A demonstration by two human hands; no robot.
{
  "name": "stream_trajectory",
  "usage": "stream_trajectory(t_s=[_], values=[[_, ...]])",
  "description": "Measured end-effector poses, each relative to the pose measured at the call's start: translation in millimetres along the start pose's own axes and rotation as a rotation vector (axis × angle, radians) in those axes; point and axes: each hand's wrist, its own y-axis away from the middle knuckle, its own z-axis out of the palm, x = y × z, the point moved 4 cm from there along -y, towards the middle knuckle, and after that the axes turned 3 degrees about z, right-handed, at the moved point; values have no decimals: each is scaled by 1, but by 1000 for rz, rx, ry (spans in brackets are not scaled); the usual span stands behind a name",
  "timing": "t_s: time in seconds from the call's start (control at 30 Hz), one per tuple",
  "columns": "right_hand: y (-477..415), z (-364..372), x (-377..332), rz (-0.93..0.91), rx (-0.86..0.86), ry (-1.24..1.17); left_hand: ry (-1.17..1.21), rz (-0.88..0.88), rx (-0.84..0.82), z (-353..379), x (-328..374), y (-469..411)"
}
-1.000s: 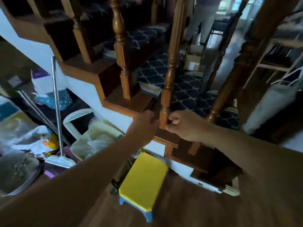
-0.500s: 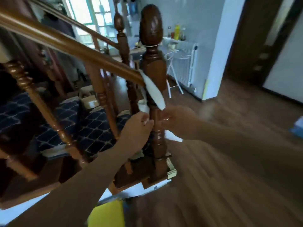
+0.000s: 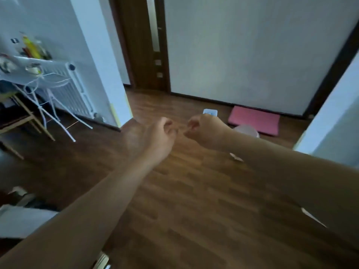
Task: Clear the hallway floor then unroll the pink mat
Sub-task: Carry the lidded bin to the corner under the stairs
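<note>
1. Both of the person's hands are held out over the hallway floor (image 3: pixel 174 191). The fingers of the left hand (image 3: pixel 155 135) and the right hand (image 3: pixel 204 131) are curled in, and nothing shows in either. The blur leaves it open whether a very small thing is pinched. If one is, it could drop and add to the litter.

2. The pink mat (image 3: pixel 254 119) lies on the floor against the far wall (image 3: pixel 252 55), well ahead of the hands. Whether it is rolled or folded cannot be told from here. A pale round container (image 3: pixel 246 130) sits just in front of it, touching or overlapping its near edge. Unrolling the mat toward the viewer with the container there would likely push or tip the container, or leave the mat humped over it.

3. A small white and blue object (image 3: pixel 210 112) lies near the mat's left end. It is easily missed in the dim light and could end up trapped under the mat.

4. Two white scraps lie on the boards, one (image 3: pixel 236 157) beside the right forearm and another (image 3: pixel 312 217) nearer the viewer. They are partly hidden by the arm, so they may be overlooked or slipped on.

5. A white folding rack (image 3: pixel 50 98) stands splay-legged on the left. A hurried turn could catch a leg of it.
</note>
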Motion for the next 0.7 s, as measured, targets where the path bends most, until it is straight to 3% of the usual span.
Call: stream_trajectory(t_s=[0.17, 0.37, 0.7], values=[[-61, -56, 99, 195, 59, 36, 74, -1, -148, 94, 23, -94], [-145, -88, 175, 293, 117, 34, 127, 9, -280, 177, 21, -196], [-394, -127, 260, 382, 180, -39, 60, 96, -401, 277, -16, -460]])
